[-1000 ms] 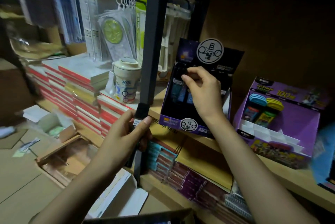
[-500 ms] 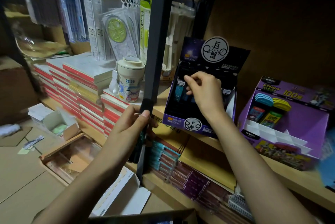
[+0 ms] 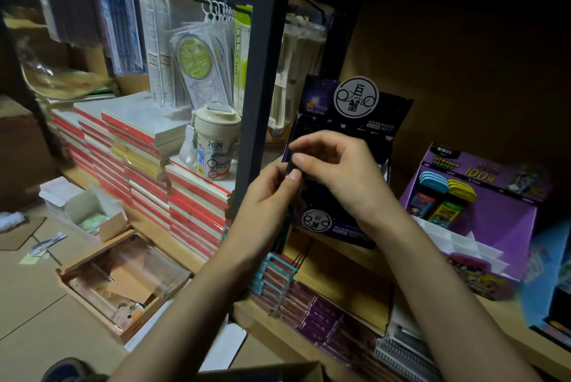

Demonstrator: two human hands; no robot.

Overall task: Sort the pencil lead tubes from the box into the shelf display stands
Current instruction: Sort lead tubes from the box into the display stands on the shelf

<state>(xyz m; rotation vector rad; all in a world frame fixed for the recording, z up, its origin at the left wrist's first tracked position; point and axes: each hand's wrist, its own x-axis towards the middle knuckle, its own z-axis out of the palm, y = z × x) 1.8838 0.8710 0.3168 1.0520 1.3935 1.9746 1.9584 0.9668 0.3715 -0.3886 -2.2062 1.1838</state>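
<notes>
My left hand [image 3: 268,196] grips a bundle of dark pencil lead tubes [image 3: 289,215], held upright in front of the black shelf post [image 3: 259,79]. My right hand [image 3: 336,165] has met it, with thumb and fingers pinching the black top of one tube [image 3: 293,162] in the bundle. Behind both hands a black and purple display stand [image 3: 355,103] with a round white logo sits on the wooden shelf [image 3: 336,261]. Its slots are hidden by my hands.
A purple display stand [image 3: 482,196] with coloured erasers stands to the right. Left of the post are stacked red-edged notebooks [image 3: 191,196], a cream cup [image 3: 216,147] and hanging rulers. Open cardboard boxes [image 3: 123,279] lie on the floor. A box edge [image 3: 262,374] shows at the bottom.
My right hand left the black display stand and came down to the bundle in my left hand, which rose a little toward it.
</notes>
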